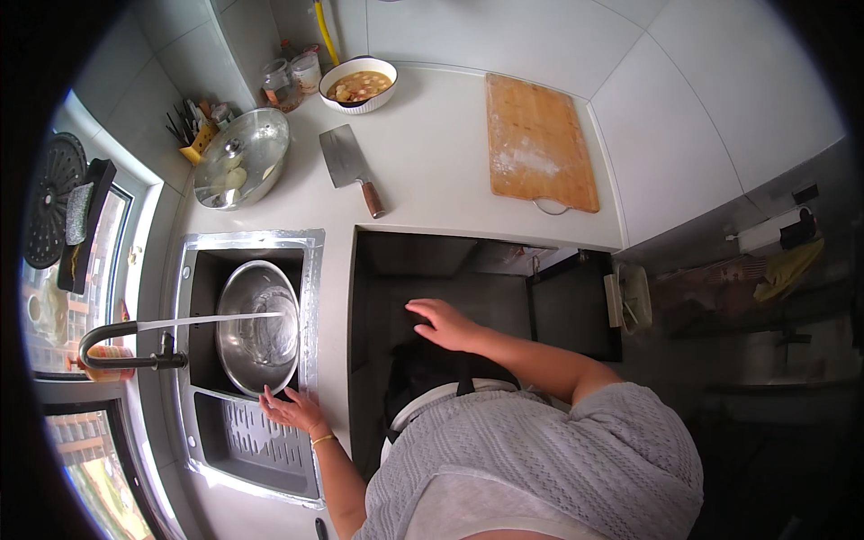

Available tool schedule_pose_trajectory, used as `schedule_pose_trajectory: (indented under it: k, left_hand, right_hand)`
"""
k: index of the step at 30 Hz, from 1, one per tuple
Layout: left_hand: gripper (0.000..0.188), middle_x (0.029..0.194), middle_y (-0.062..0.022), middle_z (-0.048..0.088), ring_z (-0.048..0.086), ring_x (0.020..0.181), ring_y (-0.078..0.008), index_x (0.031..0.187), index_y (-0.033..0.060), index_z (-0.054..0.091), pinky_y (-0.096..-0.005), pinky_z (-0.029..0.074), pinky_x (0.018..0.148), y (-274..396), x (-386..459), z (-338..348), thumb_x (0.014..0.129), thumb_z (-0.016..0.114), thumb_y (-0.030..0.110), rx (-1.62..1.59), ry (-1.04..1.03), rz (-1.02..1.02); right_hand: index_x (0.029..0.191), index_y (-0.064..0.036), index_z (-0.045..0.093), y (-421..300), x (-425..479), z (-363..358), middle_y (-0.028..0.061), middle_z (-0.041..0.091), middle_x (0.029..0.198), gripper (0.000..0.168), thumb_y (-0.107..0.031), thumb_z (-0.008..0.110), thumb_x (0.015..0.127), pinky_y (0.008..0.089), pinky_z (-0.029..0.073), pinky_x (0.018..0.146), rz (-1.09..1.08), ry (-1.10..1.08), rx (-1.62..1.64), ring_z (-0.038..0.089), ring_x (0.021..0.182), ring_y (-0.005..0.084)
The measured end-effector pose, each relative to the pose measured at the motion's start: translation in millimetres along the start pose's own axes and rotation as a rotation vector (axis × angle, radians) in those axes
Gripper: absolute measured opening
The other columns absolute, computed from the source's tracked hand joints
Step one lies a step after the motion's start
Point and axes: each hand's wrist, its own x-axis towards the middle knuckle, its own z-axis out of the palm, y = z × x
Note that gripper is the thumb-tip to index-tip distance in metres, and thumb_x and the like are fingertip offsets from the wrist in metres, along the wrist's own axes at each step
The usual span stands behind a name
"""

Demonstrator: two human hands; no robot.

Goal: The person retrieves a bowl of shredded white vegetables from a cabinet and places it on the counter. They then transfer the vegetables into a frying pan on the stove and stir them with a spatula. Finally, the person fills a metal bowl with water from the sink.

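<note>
A stainless steel bowl [236, 337] sits tilted in the large basin of the sink [202, 270]. Water [216, 318] streams into it from a dark curved faucet [111, 331] on the left. My left hand [291, 410], with a thin gold bracelet at the wrist, is by the bowl's near rim, fingers spread. Whether its fingertips touch the rim I cannot tell. Under that hand lies the smaller basin with a slotted grey drain tray [263, 442]. My right hand [442, 324] hangs in front of my body below counter height, holding nothing, its fingers loosely extended.
On the counter [425, 155] lie a cleaver [345, 156] with a wooden handle and a floury wooden cutting board [540, 142]. A glass-lidded metal bowl [241, 158] holds pale dough-like pieces. Behind are a white dish of soup or stew [359, 86], jars [278, 81] and a yellow utensil holder [197, 143].
</note>
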Motion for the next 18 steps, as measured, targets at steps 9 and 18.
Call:
schedule_pose_trajectory:
  k: [9, 18]
  left_hand:
    - [0.044, 0.138, -0.0168, 0.045, 0.035, 0.135, -0.0352, 0.13, 0.0086, 0.052, -0.0573, 0.015, 0.113, 67, -16, -4, 0.087, 0.061, 0.015, 0.012, -0.106, 0.313]
    - [0.044, 0.138, -0.02, 0.041, 0.036, 0.132, -0.0389, 0.127, 0.0122, 0.056, -0.0602, 0.017, 0.113, 163, -61, 20, 0.084, 0.063, 0.014, -0.116, -0.294, 0.299]
  right_hand:
    - [0.131, -0.004, 0.053, 19, 13, -27, 0.0161, 0.051, 0.137, 0.045, -0.018, 0.063, 0.089, 0.0412, 0.038, 0.108, -0.05, -0.037, 0.029, 0.047, 0.127, 0.0335]
    - [0.127, -0.004, 0.057, 47, 42, -82, 0.0155, 0.051, 0.137, 0.04, -0.019, 0.062, 0.089, 0.0406, 0.039, 0.108, -0.132, -0.181, 0.127, 0.048, 0.127, 0.0325]
